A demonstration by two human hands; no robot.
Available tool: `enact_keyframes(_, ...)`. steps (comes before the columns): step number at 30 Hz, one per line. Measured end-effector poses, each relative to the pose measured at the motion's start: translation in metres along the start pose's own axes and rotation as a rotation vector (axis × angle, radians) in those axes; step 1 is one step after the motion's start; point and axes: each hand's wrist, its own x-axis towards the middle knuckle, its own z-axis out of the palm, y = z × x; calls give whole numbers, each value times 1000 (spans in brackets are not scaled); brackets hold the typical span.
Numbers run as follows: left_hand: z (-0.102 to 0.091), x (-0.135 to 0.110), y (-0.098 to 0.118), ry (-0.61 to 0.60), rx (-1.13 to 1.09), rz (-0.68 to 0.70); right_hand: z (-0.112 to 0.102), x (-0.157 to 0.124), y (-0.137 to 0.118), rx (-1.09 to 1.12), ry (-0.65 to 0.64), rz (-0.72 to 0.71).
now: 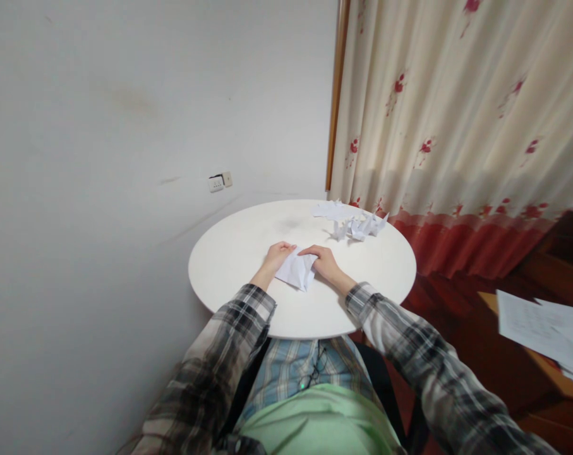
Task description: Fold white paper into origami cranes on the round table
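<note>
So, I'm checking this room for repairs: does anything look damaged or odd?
The wall socket looks odd: a dark strip shows along its top edge, perhaps a gap. The white wall also bears brownish smudges.

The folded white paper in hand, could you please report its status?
Left hand, right hand: both holding the folded white paper. Paper creased, one corner pointing toward the wearer. Folded paper shapes farther back on table, apart from hands.

Folded paper (295, 272) in both hands (277, 256) (326, 261)
</note>
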Motion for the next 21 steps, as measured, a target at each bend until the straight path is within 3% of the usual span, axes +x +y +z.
enact_keyframes(5, -3, 3, 0, 81, 21, 52, -1, 1, -1, 75, 101, 37)
enact_keyframes(10, -4, 8, -3, 233, 166, 111, -4, 5, -3, 221, 255, 187)
enact_keyframes(13, -2, 8, -4, 163, 208, 136, -5, 8, -1, 331, 285, 305)
enact_keyframes(17, 2, 4, -3, 7, 195, 172, -3, 11, 5, 485, 147, 488)
enact_keyframes(21, 5, 1, 0, -76, 194, 183, 0, 10, 6, 442, 55, 478)
